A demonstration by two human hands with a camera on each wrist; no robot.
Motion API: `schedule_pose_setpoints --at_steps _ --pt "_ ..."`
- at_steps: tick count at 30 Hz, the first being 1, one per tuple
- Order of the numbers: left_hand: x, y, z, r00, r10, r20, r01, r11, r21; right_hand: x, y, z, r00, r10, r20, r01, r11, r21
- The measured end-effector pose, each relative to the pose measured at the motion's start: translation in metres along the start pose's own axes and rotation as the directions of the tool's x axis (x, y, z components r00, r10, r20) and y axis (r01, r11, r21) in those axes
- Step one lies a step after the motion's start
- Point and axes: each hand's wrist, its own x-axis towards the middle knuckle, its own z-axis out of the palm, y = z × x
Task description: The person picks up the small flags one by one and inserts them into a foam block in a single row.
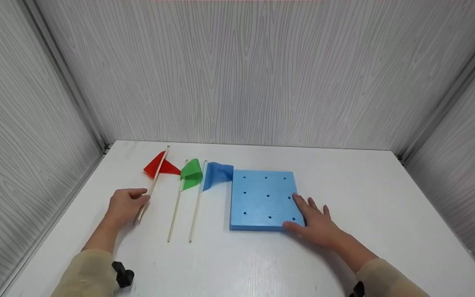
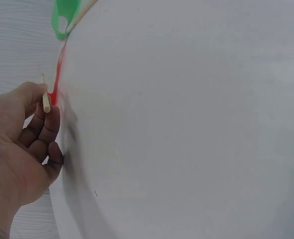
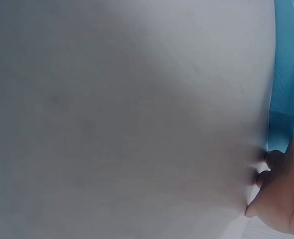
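Head view: two hands are working on a white bench, one on a flag stick, one on a foam block.

The left hand [image 1: 125, 205] is lying near the bench's left edge with its fingers curling round the lower stick of the red flag [image 1: 160, 166], and the left wrist view is showing the stick's end poking out above the knuckles. The right hand [image 1: 316, 223] is resting flat, fingers straight and spread, pressing on the near right corner of the blue foam block [image 1: 262, 199], which is sitting mid-bench. The green flag [image 1: 191, 173] and blue flag [image 1: 217, 173] are lying between red flag and block, sticks pointing toward the near edge.
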Motion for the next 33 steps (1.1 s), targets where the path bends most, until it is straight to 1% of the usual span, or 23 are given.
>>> schedule_pose_setpoints --at_steps 3,6,14,19,22,26,30,33 --pt "-0.001 0.008 0.000 1.000 -0.012 0.005 0.012 0.999 -0.031 0.000 0.001 0.001 1.000 0.000 0.000 0.000 1.000 -0.001" --pt "-0.003 0.021 -0.001 1.000 0.007 0.003 -0.007 0.998 -0.058 0.000 0.001 0.000 1.000 0.004 0.001 -0.004 1.000 -0.001" --pt "-0.009 0.065 0.002 0.994 0.105 -0.030 -0.108 0.989 -0.105 -0.001 -0.001 -0.001 1.000 0.016 0.006 -0.016 1.000 0.005" --pt "-0.012 0.094 0.010 0.983 0.183 -0.013 -0.183 0.975 -0.127 -0.001 -0.002 0.000 1.000 0.016 0.000 -0.016 1.000 0.002" --pt "-0.012 0.111 0.018 0.979 0.206 0.000 -0.204 0.969 -0.136 0.000 -0.004 0.001 1.000 0.014 -0.006 -0.014 1.000 -0.005" --pt "-0.013 0.132 0.033 0.973 0.231 0.019 -0.226 0.963 -0.147 0.002 -0.005 0.002 1.000 0.010 -0.007 -0.010 1.000 -0.004" --pt "-0.016 0.151 0.053 0.956 0.292 0.029 -0.282 0.940 -0.191 0.003 -0.005 0.004 1.000 0.007 -0.011 -0.007 1.000 -0.005" --pt "-0.020 0.165 0.069 0.940 0.340 0.036 -0.325 0.919 -0.222 0.002 -0.005 0.005 1.000 -0.001 -0.010 0.001 1.000 -0.005"
